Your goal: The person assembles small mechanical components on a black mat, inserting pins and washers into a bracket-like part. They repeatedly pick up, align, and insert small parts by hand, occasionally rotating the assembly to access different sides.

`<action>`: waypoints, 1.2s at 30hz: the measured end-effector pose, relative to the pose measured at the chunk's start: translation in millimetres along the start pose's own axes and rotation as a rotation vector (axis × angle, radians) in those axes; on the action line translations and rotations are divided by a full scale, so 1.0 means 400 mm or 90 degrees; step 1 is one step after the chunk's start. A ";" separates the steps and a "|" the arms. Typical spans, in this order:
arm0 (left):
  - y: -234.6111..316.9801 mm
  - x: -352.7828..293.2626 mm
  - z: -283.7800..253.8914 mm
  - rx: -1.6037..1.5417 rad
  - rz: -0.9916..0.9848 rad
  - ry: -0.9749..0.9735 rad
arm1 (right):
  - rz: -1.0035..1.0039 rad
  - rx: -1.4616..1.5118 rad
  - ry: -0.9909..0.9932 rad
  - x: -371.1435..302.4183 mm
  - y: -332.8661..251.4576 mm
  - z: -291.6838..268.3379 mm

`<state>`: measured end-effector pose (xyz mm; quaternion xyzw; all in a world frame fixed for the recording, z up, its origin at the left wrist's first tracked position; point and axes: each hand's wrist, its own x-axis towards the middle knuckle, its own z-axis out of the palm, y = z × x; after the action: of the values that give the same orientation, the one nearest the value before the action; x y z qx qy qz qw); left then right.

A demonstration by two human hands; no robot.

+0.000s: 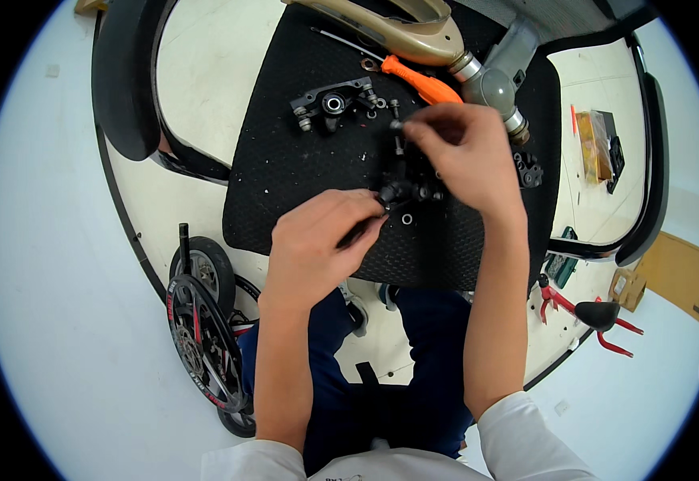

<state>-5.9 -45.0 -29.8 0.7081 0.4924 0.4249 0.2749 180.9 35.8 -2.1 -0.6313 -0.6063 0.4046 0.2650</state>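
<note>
My left hand (321, 240) grips a black metal part (397, 192), which looks like a disc brake caliper, low over the black chair seat (285, 184). Above that part, my right hand (469, 152) is closed in a pinch, slightly blurred. A small shiny piece shows at its fingertips, too smeared to name. Close by are a dark bolt (395, 107) and a small silver washer (407, 219). Another black brake caliper (333, 104) lies farther off to the left on the seat. Beside my right wrist, a dark metal part (530, 170) is partly hidden.
An orange-handled screwdriver (417, 80) lies near a beige curved shell (413, 36) and a grey rounded housing (495, 90). Chair armrests (129, 80) flank the seat. On the floor are a wheeled bicycle part (205, 321), a red fork-like frame (557, 301) and a cardboard box (628, 289).
</note>
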 end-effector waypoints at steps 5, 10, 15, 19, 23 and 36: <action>-0.013 -0.011 0.003 0.040 0.166 -0.012 | -0.005 0.369 0.001 0.005 -0.006 -0.014; -0.035 -0.063 0.013 0.041 0.125 -0.013 | -0.017 0.468 -0.206 -0.024 -0.004 0.019; -0.023 -0.093 0.036 0.052 0.056 0.036 | -0.073 0.349 -0.248 -0.069 -0.010 0.054; -0.020 -0.115 0.047 -0.019 -0.022 0.083 | -0.072 0.326 -0.201 -0.080 -0.024 0.054; 0.010 -0.121 0.072 -0.083 -0.217 0.155 | -0.069 0.288 -0.169 -0.093 -0.016 0.051; 0.003 -0.122 0.073 -0.019 -0.161 0.127 | -0.340 -0.160 -0.112 -0.120 -0.011 0.033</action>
<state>12.8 -90.1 -59.2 0.5905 0.5960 0.4627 0.2864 170.5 -12.8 3.4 -0.4402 -0.8165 0.2957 0.2281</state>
